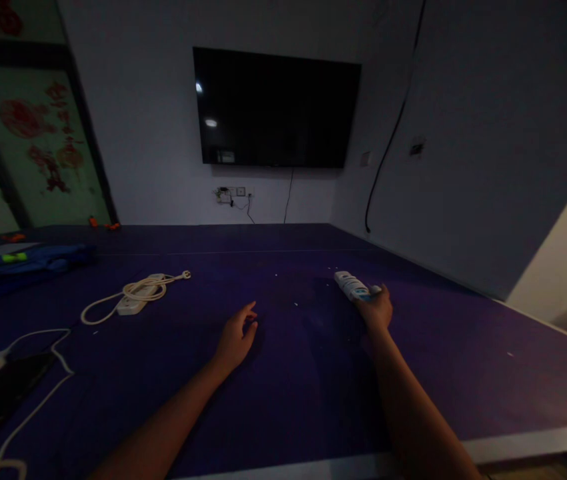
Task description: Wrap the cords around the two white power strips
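Observation:
My right hand [377, 308] is closed around the near end of a white power strip [348, 283] on the right part of the purple table. What look like turns of white cord lie across the strip, and a light blue patch shows beside my fingers. My left hand [236, 337] hovers or rests low over the middle of the surface, fingers loosely bent and apart, with nothing in it. To its left lies another white power strip [133, 301] with a loosely coiled cream cord [156, 287] on top, its plug pointing right.
At the lower left a dark phone [8, 393] lies beside a white block and a white cable [60, 357]. Blue cloth [38, 259] is heaped at the left edge. The purple table [273, 400] meets a wall with a television [278, 110]; a black cable [388, 143] hangs at the right.

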`<state>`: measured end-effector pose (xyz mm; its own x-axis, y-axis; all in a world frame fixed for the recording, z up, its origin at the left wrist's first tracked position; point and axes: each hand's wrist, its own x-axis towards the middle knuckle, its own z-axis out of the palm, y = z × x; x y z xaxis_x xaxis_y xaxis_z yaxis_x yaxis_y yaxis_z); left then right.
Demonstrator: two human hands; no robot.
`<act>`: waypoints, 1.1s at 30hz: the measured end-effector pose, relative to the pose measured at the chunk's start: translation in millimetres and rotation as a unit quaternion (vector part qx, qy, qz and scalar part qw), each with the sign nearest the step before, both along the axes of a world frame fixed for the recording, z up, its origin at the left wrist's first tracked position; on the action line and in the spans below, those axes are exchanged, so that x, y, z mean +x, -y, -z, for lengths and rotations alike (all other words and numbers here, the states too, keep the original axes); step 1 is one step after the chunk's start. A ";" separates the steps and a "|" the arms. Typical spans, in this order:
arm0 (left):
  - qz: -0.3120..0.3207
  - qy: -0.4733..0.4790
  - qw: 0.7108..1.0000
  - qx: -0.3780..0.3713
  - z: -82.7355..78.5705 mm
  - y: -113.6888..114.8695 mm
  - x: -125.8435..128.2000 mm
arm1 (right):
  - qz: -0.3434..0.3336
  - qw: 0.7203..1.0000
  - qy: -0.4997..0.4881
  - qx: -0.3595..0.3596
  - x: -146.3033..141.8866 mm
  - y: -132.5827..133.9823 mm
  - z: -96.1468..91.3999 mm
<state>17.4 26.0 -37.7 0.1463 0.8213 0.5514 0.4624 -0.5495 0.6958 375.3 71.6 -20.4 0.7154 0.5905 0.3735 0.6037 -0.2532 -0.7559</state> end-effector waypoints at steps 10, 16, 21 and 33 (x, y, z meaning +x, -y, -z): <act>0.007 0.001 1.000 -0.003 1.0 -0.7 0.4 | 0.088 0.983 -0.151 0.049 0.9 0.2 2.5; 0.005 -0.004 1.000 -0.006 0.3 -0.1 -0.1 | 0.219 0.960 -0.143 0.103 16.7 -11.5 15.0; 0.003 -0.007 1.000 -0.011 -1.3 0.3 0.5 | 0.285 0.940 -0.165 0.090 28.5 -14.5 22.1; 0.002 -0.020 1.000 0.001 -0.1 -0.4 -1.2 | 0.243 0.965 -0.028 0.093 0.0 5.9 -4.4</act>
<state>16.2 26.4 -37.6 0.1725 0.8195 0.5465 0.4881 -0.5530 0.6753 375.3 65.6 -16.0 0.9130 0.1059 0.3941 0.4050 -0.3524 -0.8437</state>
